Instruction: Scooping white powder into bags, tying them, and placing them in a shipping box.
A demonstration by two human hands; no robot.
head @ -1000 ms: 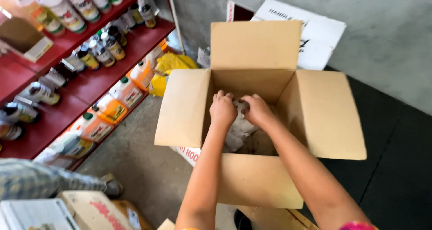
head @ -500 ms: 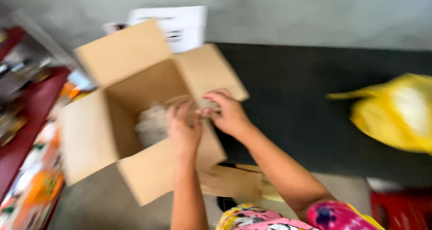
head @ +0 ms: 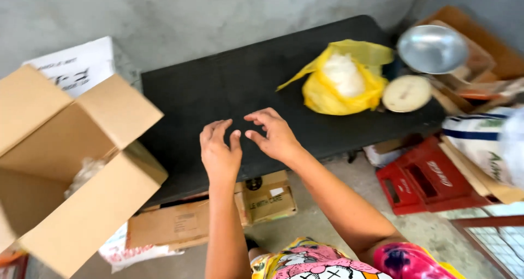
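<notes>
My left hand (head: 219,151) and my right hand (head: 274,134) hover side by side over the front part of a black table (head: 229,88), both with fingers apart and nothing in them. An open brown cardboard box (head: 65,164) stands to the left of my hands, its flaps spread, with clear crumpled plastic (head: 83,175) inside. On the table's right end lies a yellow plastic bag (head: 341,80) holding white material, well beyond my right hand.
A round weighing scale (head: 406,93) with a metal bowl (head: 432,49) sits at the table's right end. Flat cardboard boxes (head: 218,213) lie under the table. A red plastic crate (head: 423,178) and a white sack (head: 483,140) stand at the right. A grey wall is behind.
My hands have come out of the cardboard box and moved right over the black table. The view has swung right, so the box is now at the left edge.
</notes>
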